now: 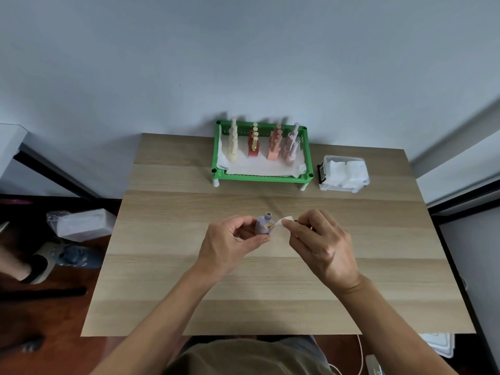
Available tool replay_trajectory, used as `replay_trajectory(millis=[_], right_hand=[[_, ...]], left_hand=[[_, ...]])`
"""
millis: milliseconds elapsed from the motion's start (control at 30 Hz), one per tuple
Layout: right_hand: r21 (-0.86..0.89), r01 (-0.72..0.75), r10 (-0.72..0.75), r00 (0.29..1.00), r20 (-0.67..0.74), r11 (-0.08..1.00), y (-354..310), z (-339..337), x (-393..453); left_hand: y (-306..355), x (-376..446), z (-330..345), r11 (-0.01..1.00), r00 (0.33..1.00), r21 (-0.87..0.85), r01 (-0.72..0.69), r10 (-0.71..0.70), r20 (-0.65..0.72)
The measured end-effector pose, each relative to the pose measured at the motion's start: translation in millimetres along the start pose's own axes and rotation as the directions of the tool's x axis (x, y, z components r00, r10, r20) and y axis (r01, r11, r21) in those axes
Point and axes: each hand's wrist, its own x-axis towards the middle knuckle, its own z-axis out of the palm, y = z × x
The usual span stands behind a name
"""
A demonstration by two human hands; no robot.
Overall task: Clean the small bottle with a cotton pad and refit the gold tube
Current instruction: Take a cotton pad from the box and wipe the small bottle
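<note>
Left hand (232, 240): fingers curled round the small lilac bottle (263, 225), above the desk (189, 280).
Right hand (322, 244): pinching a white cotton pad (284, 221) just right of the bottle.

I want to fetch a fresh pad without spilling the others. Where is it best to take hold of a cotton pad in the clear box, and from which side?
Probably from straight above: the clear box looks open on top, its walls closing the sides. Pinch a raised edge of the topmost cotton pad lightly, since the pads lie loosely piled.
</note>
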Motion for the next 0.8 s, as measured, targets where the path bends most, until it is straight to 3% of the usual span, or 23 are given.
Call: replay_trajectory(millis=[400, 800], right_hand=[[0.069, 0.015, -0.017, 0.999, 0.034, 0.997, -14, 5, -2], [0.054, 0.226, -0.231, 0.964, 0.134, 0.973, -1, -13, 2]], left_hand=[[4, 0, 3, 0.998, 0.999, 0.059, 0.025, -0.027, 0.022], [3, -13, 5, 0.997, 0.997, -0.055, 0.050, -0.047, 0.062]])
